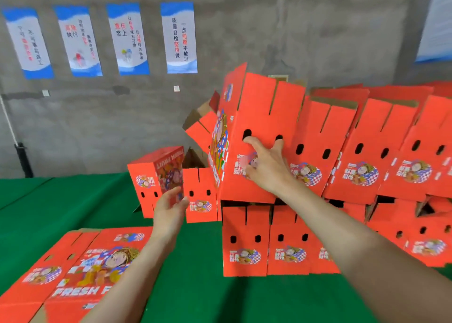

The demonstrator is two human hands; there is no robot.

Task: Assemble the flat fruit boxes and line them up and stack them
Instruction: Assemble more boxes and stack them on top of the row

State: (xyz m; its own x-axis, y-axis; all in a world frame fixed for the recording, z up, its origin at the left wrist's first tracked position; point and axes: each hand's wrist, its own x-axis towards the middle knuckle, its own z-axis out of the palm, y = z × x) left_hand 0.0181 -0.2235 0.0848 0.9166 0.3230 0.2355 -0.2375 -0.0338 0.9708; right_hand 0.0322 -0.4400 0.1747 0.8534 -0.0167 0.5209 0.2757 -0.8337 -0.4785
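Backdrop: grey concrete wall (256,29) carrying a row of four blue-and-white posters (179,37) with printed characters.
Surface: green tabletop (61,200) running from the wall to the front edge.
Flat boxes: a pile of unfolded red fruit boxes (73,269) lies at the front left corner of the tabletop, printed side up, with "FRESH" readable.
Lower row: assembled red boxes (245,239) stand side by side from mid-table out toward the right edge, each with two dark oval holes and a round cartoon label.
Upper row: more assembled boxes (367,151) sit on top of the lower row, all leaning the same way, open tops showing brown cardboard.
Tilted box (259,107): the leftmost of the upper row, leaning like its neighbours, its bottom edge resting on the lower row.
Right hand (266,166): spread wide against the front face of the tilted box, fingertips up at its two oval holes; whether any finger hooks into a hole I cannot tell.
Back box (144,176): a single assembled box upside down near the rear left of the stack, beside another low one.
Left hand (170,210): fingers loosely curved, holding nothing, raised just in front of the back box's lower corner; contact cannot be told.
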